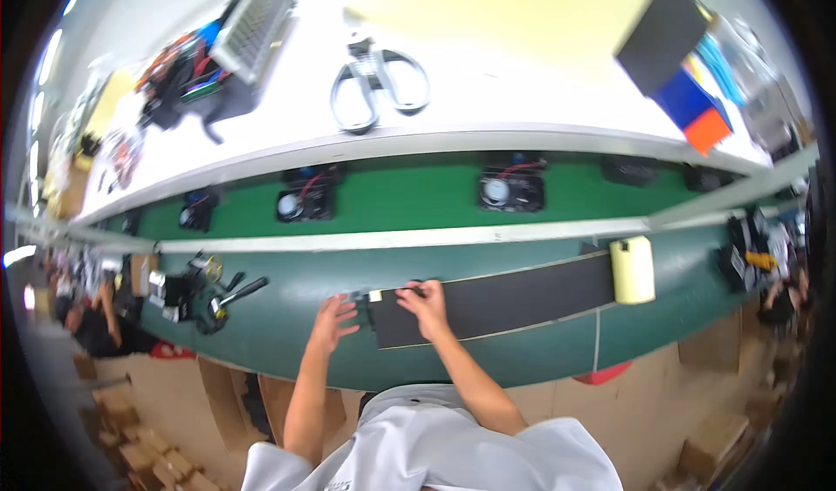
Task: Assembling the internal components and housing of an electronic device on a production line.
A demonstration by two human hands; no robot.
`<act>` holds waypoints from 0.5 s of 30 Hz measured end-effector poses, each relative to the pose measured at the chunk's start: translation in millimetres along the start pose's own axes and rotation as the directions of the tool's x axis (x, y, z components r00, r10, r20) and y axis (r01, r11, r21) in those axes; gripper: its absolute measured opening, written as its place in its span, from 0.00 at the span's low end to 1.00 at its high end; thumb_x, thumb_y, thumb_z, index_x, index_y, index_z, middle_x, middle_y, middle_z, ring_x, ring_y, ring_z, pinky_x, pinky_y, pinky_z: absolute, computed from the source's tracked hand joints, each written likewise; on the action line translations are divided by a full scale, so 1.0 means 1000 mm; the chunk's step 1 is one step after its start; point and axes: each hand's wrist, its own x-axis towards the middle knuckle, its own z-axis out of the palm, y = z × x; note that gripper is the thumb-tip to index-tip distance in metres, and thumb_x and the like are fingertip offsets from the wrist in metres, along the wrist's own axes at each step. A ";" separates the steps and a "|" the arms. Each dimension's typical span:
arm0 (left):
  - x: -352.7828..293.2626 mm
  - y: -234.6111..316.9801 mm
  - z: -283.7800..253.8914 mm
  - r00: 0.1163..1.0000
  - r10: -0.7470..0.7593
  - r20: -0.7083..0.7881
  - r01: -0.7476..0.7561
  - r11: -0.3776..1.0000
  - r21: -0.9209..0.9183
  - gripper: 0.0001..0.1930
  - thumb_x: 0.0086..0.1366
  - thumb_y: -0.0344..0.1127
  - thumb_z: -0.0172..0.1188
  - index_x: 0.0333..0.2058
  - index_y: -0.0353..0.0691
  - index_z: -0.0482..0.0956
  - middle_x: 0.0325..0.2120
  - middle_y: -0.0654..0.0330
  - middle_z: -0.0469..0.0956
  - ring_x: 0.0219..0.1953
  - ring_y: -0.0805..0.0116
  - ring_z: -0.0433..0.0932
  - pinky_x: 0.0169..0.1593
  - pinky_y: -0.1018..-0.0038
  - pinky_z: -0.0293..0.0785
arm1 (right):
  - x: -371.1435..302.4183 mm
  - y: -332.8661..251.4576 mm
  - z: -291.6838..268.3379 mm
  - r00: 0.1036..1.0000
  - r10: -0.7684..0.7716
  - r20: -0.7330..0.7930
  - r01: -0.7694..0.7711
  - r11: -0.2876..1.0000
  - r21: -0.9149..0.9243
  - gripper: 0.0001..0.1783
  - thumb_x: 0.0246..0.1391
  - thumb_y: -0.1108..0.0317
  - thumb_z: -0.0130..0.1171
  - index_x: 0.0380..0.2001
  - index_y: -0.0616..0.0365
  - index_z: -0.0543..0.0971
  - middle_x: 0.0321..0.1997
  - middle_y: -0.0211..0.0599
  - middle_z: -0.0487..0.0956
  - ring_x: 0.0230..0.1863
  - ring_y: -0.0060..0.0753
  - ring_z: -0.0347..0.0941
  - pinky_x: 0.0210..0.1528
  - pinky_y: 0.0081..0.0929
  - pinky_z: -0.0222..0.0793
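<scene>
A long black sheet with pale edges lies across the green table, ending on the right at a pale yellow roll. Over the sheet's left end, my right hand pinches a small black piece whose kind I cannot make out. My left hand hovers just off that end, fingers spread, with nothing visible in it. Between the two hands, a small pale-yellow piece sits at the sheet's upper left corner. A dark, blurred item shows beside my left fingertips.
Large scissors lie on the white shelf above, near a grey metal box with wires. Beyond the table's rail, a green belt carries black units with red wires. A black-handled tool rests at left. Other people sit at both sides.
</scene>
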 end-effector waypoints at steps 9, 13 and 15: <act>0.031 -0.053 0.040 0.976 0.171 -0.135 -0.116 0.932 0.344 0.19 0.65 0.27 0.61 0.55 0.42 0.72 0.39 0.59 0.75 0.31 0.70 0.76 0.28 0.74 0.74 | 0.013 0.027 -0.017 0.999 0.001 0.045 0.007 0.985 -0.170 0.10 0.66 0.72 0.57 0.38 0.52 0.65 0.46 0.40 0.78 0.50 0.39 0.81 0.45 0.36 0.81; 0.033 -0.064 0.014 0.800 0.594 0.083 -0.357 0.360 0.862 0.19 0.56 0.20 0.64 0.46 0.42 0.77 0.39 0.53 0.75 0.36 0.55 0.77 0.40 0.62 0.77 | 0.012 0.028 -0.022 0.998 0.023 0.059 -0.014 0.988 -0.154 0.09 0.65 0.73 0.58 0.38 0.57 0.67 0.43 0.41 0.79 0.47 0.38 0.82 0.42 0.33 0.82; 0.034 -0.071 0.001 0.758 0.631 0.168 -0.415 0.268 0.869 0.16 0.54 0.20 0.66 0.42 0.41 0.78 0.36 0.49 0.76 0.39 0.46 0.76 0.46 0.56 0.75 | 0.014 0.025 -0.022 0.998 0.046 0.049 -0.039 0.989 -0.140 0.08 0.65 0.74 0.58 0.38 0.58 0.68 0.43 0.42 0.79 0.46 0.39 0.83 0.42 0.33 0.82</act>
